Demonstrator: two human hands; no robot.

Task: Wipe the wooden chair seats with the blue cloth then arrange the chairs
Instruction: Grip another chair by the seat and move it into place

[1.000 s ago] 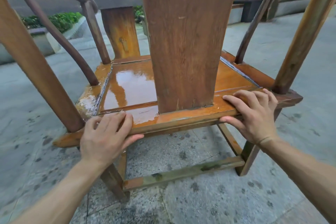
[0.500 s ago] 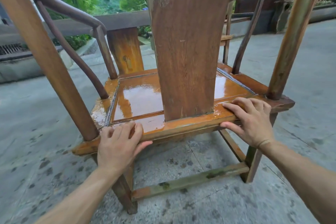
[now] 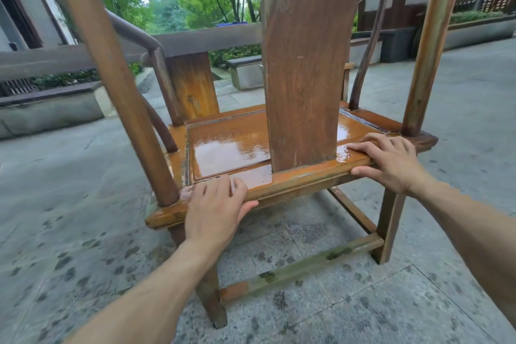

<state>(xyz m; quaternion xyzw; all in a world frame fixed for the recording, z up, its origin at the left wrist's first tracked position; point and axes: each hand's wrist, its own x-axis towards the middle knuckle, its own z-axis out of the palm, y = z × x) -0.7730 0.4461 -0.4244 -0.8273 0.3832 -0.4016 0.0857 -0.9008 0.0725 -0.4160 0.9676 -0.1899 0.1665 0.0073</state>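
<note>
A wooden armchair [image 3: 304, 70] stands in front of me, seen from behind its broad back slat. Its seat [image 3: 229, 145] is wet and glossy. My left hand [image 3: 215, 209] grips the rear seat rail at the left, fingers on top and thumb under the edge. My right hand [image 3: 391, 160] grips the same rail at the right, fingers on top, thumb beneath. A blue thing [image 3: 231, 24], perhaps the cloth, lies far off on the long wooden table beyond; I cannot tell what it is.
A long wooden table [image 3: 192, 42] with a thick leg stands just beyond the chair. Stone planters [image 3: 50, 109] line the left, a stone bench [image 3: 245, 70] sits behind. Wet paving [image 3: 69, 190] spreads all around, with open ground to the right.
The chair has moved away from me toward the table and my view has lifted; both hands keep the same grip on the rear seat rail.
</note>
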